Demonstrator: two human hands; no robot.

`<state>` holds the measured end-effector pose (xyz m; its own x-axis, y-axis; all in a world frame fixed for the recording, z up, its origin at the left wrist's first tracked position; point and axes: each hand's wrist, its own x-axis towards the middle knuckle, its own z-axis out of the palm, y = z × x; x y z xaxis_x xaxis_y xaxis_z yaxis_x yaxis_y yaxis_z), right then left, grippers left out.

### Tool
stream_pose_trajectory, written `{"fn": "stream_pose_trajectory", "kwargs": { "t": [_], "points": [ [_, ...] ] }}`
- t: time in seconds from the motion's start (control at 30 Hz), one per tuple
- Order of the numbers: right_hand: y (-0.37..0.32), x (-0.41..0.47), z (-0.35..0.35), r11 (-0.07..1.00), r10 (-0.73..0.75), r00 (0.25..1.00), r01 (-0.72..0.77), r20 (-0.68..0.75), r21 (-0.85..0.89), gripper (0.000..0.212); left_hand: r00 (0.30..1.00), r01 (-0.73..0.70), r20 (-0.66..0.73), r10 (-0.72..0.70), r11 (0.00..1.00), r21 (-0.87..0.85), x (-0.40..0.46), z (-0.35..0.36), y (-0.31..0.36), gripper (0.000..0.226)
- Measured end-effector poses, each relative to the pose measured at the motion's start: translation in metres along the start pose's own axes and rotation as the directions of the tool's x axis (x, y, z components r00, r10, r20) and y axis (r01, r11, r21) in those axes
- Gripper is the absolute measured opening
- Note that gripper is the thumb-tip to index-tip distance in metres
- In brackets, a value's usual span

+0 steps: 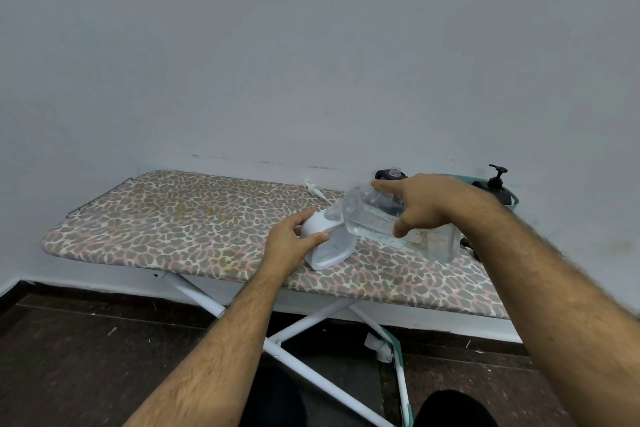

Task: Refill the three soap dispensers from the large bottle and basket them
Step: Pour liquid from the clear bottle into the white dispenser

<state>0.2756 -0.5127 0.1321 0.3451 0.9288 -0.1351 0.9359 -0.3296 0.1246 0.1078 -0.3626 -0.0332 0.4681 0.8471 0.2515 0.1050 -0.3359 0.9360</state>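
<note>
White soap dispenser (323, 242) sits on the ironing board (180, 218) near its middle, cap off, tilted slightly toward the right. Left hand (289, 243) wraps its left side, thumb across the front, fingers behind, so a firm grip. Large clear bottle (391, 224) is tipped over to the left, mouth down at the dispenser's open neck, touching or just above it; cannot tell which. Clear liquid fills part of the bottle's lower side. Right hand (420, 206) grips the bottle from the top, index finger stretched along it, thumb down on the near face. Loose white pump head (313, 189) lies on the board just beyond the dispenser, near the wall. Far right, a teal basket (512, 199) holds a dark dispenser with a black pump (497, 180). Behind the right hand, another dark dispenser (389, 175) with an open clear neck, mostly hidden. Board has a leopard-print cover and crossed white legs (277, 333), set against a pale wall (311, 45); dark floor (86, 357) below.
</note>
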Motion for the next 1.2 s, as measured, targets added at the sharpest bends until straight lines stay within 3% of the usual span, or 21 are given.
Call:
{"fn": "stream_pose_trajectory", "kwargs": {
  "t": [1.2],
  "points": [
    [0.0004, 0.0039, -0.0026, 1.0, 0.003, 1.0, -0.003, 0.001, -0.027, 0.096, 1.0, 0.008, -0.011, -0.008, 1.0, 0.016, 0.0023, 0.0, -0.0026, 0.065]
  ]
}}
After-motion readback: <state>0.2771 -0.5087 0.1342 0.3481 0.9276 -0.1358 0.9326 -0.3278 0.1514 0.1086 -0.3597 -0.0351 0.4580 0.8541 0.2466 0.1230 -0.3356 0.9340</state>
